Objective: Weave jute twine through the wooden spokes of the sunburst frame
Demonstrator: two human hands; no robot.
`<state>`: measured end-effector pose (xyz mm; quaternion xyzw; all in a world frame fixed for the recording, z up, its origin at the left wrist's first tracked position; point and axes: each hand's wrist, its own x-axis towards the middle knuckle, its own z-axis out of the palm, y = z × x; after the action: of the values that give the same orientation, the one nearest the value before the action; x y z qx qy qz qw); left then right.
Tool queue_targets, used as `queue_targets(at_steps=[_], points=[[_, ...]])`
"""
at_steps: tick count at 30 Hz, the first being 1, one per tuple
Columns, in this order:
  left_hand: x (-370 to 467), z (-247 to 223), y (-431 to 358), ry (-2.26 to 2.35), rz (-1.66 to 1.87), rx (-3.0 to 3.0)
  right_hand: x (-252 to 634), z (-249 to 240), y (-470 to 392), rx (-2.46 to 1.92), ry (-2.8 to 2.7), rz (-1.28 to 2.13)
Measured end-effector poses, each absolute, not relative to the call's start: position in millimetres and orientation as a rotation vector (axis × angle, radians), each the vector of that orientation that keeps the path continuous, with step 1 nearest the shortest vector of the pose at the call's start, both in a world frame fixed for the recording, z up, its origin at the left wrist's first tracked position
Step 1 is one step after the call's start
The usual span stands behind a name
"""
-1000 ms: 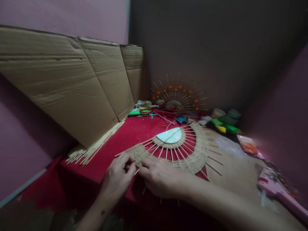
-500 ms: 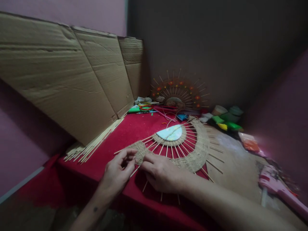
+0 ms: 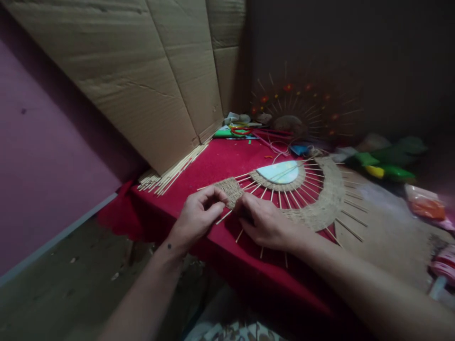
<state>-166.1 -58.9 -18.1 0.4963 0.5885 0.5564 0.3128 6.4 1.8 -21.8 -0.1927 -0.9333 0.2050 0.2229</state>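
Observation:
A half-round fan of thin sticks with woven twine bands (image 3: 330, 189) lies on the red cloth near the table's front edge. At its centre is a pale blue half-disc (image 3: 279, 172). My left hand (image 3: 201, 213) pinches the left end of the outer woven band, thumb against fingertips. Close beside it, my right hand (image 3: 266, 222) has its fingers curled over the same band from the front, hiding part of the weave. Whether a loose strand of twine runs between the fingertips I cannot make out. Bare stick ends stick out below the right hand.
A bundle of loose sticks (image 3: 170, 173) lies on the left under a leaning cardboard sheet (image 3: 142, 94). Behind stands a similar fan with orange flowers (image 3: 289, 87). Green and yellow packets (image 3: 387, 171), an orange packet (image 3: 426, 203) and a pink tool (image 3: 444, 265) are at right.
The camera view has swung left and down, so everything sits farther right and higher. Both hands stay at the woven band's left end, with only small finger shifts.

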Motion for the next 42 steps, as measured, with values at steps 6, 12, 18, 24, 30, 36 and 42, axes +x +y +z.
queue_targets(at_steps=[6, 12, 18, 24, 30, 36, 42], points=[[-172.6, -29.8, -52.9, 1.657, 1.572, 1.345, 8.2, -13.5, 0.4, -0.504, -2.619, 0.625], [-181.0, -34.3, -62.0, 2.172, 1.474, 1.513, 11.1, -7.9, 0.5, -0.484, -2.633, 0.656], [-187.7, -40.9, -68.8, 2.287, 1.333, 1.562, 9.8, -11.4, 5.6, -0.469, -2.570, 0.695], [-190.1, -38.6, -70.8, 2.297, 1.239, 1.608, 8.9, -7.9, 4.7, -0.482, -2.642, 0.688], [-191.6, -34.8, -74.5, 2.317, 1.189, 1.722, 8.5, 2.6, 0.8, -0.378, -2.850, 0.476], [-191.3, -34.1, -73.6, 2.317, 1.181, 1.684, 7.3, 15.5, -13.3, -0.206, -3.106, -0.122], [-192.5, -32.8, -75.9, 2.312, 1.152, 1.660, 5.1, 20.3, -23.5, -0.121, -3.141, -0.428]])
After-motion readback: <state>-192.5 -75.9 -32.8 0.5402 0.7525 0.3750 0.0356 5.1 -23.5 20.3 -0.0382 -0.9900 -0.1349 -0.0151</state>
